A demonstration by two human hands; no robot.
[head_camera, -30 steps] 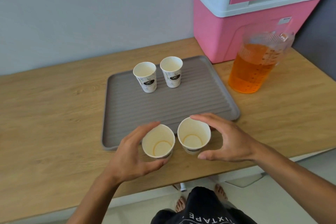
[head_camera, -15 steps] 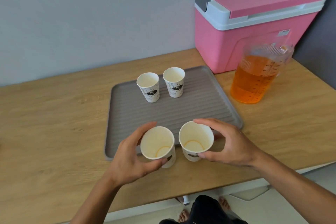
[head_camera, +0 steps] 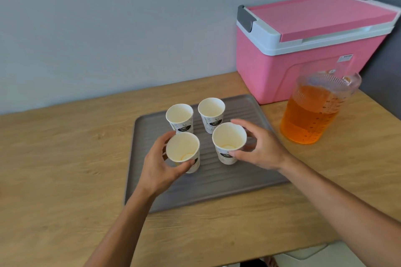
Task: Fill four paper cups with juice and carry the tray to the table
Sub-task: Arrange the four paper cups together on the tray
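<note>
4 paper cups are gathered between the middle and the 12 o'clock part of the grey tray [head_camera: 217,184], none holding juice beyond a faint orange ring in the bottoms of the near 2. The left hand [head_camera: 159,166] wraps thumb and fingers round the near-left cup [head_camera: 183,151], which leans toward the person, and the right hand [head_camera: 260,149] clasps the near-right cup [head_camera: 229,141] by its wall. From here I cannot tell whether either base is fully down on the ribs. The far-left cup [head_camera: 179,118] and far-right cup [head_camera: 211,114] stand upright at 12 o'clock of the held pair, so close that the near-left rim looks almost against the far-left cup. That closeness is my worry: a nudge as the hands let go could topple an empty cup, light as they are, and a base set across a rib might rock. Squeezing hard would dent the thin paper. The jug [head_camera: 312,112], well filled with orange juice, waits on the wooden counter [head_camera: 65,158] at 2 o'clock of the tray, before the pink cooler [head_camera: 303,56]. I'd guess pouring into so tight a cluster invites splashes, and brimming cups would slosh when the tray is carried.
</note>
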